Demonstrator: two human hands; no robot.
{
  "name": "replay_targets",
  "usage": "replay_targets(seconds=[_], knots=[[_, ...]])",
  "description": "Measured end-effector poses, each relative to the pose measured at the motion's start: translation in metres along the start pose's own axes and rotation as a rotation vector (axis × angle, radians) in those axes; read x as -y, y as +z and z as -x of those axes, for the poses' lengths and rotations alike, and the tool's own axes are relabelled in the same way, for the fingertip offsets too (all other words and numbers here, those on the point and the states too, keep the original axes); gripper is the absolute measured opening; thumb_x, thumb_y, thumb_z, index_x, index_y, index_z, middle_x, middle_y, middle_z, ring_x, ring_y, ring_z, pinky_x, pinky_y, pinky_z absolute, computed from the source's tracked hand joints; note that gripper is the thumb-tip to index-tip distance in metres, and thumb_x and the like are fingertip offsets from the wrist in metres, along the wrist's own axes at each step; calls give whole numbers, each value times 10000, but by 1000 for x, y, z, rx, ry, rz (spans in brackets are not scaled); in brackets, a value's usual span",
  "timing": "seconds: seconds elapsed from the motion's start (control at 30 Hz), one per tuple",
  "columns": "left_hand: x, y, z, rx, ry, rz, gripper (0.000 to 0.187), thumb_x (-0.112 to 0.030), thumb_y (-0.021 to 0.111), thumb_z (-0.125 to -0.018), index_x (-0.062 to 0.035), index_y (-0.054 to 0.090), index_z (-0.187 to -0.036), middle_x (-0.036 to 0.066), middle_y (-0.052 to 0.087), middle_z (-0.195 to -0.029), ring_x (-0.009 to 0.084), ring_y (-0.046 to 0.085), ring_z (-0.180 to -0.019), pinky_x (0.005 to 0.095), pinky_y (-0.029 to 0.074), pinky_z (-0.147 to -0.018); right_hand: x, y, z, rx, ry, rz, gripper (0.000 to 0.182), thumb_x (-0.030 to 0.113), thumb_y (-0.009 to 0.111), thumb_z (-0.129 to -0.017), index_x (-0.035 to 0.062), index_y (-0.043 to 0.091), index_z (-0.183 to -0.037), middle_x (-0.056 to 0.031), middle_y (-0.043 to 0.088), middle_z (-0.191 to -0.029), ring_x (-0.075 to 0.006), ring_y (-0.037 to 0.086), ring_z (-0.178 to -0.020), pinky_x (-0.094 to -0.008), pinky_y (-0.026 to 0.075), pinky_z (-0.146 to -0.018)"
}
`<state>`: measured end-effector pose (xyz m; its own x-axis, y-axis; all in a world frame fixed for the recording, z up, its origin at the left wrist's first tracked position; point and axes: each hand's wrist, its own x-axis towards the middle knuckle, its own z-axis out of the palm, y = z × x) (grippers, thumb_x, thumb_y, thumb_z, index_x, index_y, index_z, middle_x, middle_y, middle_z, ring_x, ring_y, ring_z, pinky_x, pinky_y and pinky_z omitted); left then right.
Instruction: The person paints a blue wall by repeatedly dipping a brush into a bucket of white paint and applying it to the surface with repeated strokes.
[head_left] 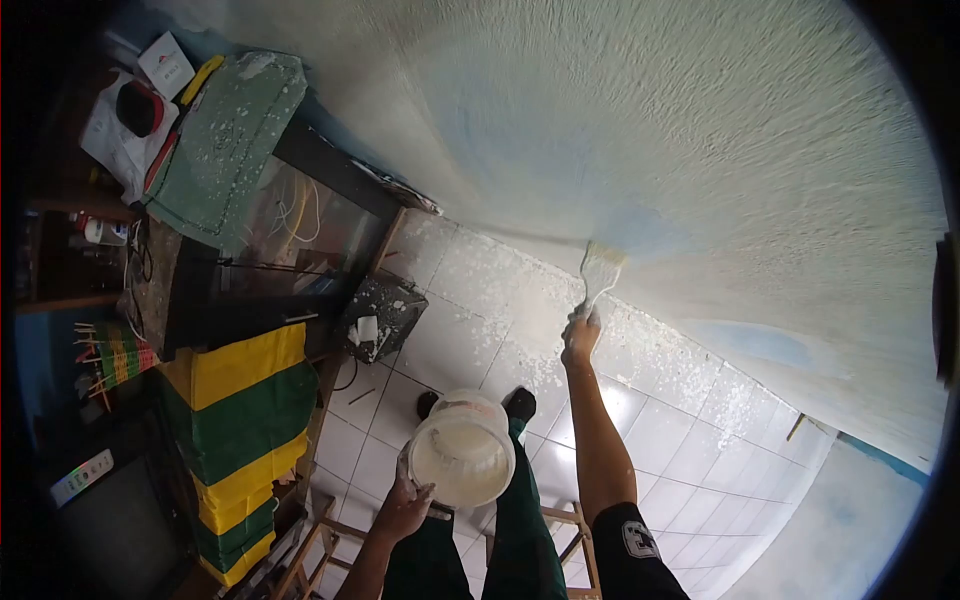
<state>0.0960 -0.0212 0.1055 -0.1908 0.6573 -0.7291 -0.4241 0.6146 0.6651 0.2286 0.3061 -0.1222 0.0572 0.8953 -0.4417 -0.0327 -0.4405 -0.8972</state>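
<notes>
My right hand (581, 335) is closed round the handle of a wide paintbrush (602, 270), its arm stretched out ahead. The bristle end meets the lower part of a rough, pale wall (560, 150), near a bluish patch. At my waist, my left hand (407, 500) grips a white plastic bucket (490, 415) by its side and rim. Whitish paint (462, 462) lies inside the bucket, which is tipped toward me.
Paint drops speckle the tiled floor (470, 270) along the wall. To the left are a dark cabinet (290, 270), a spattered black box (385, 318) and a yellow-green striped cloth (245, 410). A wooden frame (575, 530) stands by my legs.
</notes>
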Motion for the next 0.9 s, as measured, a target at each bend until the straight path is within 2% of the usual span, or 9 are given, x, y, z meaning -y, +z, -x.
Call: replay_targets(seconds=[0.17, 0.2, 0.23, 0.27, 0.37, 0.57, 0.6, 0.73, 0.9], knots=[[-21, 5, 8, -59, -122, 108, 678, 26, 396, -829, -134, -16, -1343, 189, 297, -1277, 289, 516, -1022, 343, 586, -619, -24, -14, -28, 3, 316, 20, 272, 324, 454, -896, 81, 470, -774, 20, 365, -514, -85, 330, -378, -242, 290, -345], [6, -9, 6, -64, -85, -101, 678, 24, 404, -831, -133, -11, -1343, 184, 310, -1272, 291, 514, -1025, 342, 587, -621, -11, -14, -32, -27, 343, 7, 277, 321, 462, -894, 76, 473, -767, 21, 364, -514, -86, 330, -378, -246, 292, -347], [3, -5, 6, -59, -52, -98, 678, 21, 407, -832, -134, -10, -1344, 182, 312, -1272, 291, 512, -1028, 342, 587, -620, 10, -13, -30, -52, 365, -11, 281, 318, 469, -892, 70, 477, -760, 22, 363, -514, -88, 329, -378, -250, 294, -349], [-4, -2, 6, -57, -20, -101, 678, 18, 410, -833, -135, -9, -1344, 181, 314, -1271, 292, 509, -1031, 342, 587, -620, 32, -20, -22, 29, 125, -53, 283, 305, 480, -888, 53, 490, -760, 33, 358, -515, -72, 325, -382, -231, 277, -352], [8, -9, 4, -11, -30, -40, 688, 0, 431, -834, -135, -8, -1346, 176, 313, -1276, 291, 494, -1050, 342, 587, -617, 148, -16, 29, -1, 209, 3, 278, 300, 500, -877, 43, 501, -773, 63, 347, -524, -32, 302, -391, -178, 206, -337], [-29, 1, 4, -13, -202, 141, 717, -74, 481, -821, -67, 4, -1357, 186, 257, -1329, 265, 310, -1220, 350, 327, -975, 235, -28, 121, -8, -37, -230, 318, 330, 429, -919, 73, 475, -738, 80, 295, -496, -4, 231, -384, -166, 161, -328], [-36, 4, 2, -13, -237, 210, 721, -87, 489, -823, -65, 5, -1358, 184, 255, -1333, 266, 290, -1233, 353, 273, -1008, 228, -29, 116, 3, -71, -183, 317, 341, 420, -921, 82, 468, -744, 77, 301, -506, -6, 238, -392, -164, 168, -335], [10, -21, -7, 21, 69, -261, 718, -27, 464, -832, -126, -21, -1352, 173, 273, -1307, 280, 420, -1136, 353, 577, -657, 134, -27, 50, 69, -60, -166, 289, 375, 380, -928, 133, 442, -784, 57, 344, -584, -24, 290, -464, -173, 227, -406], [6, -21, -12, -3, -73, 183, 723, -88, 476, -842, -115, -40, -1346, 174, 249, -1318, 287, 440, -1116, 331, 580, -564, 9, -22, -18, 58, 50, -116, 303, 419, 380, -917, 156, 435, -776, 46, 355, -565, -51, 299, -444, -204, 246, -408]])
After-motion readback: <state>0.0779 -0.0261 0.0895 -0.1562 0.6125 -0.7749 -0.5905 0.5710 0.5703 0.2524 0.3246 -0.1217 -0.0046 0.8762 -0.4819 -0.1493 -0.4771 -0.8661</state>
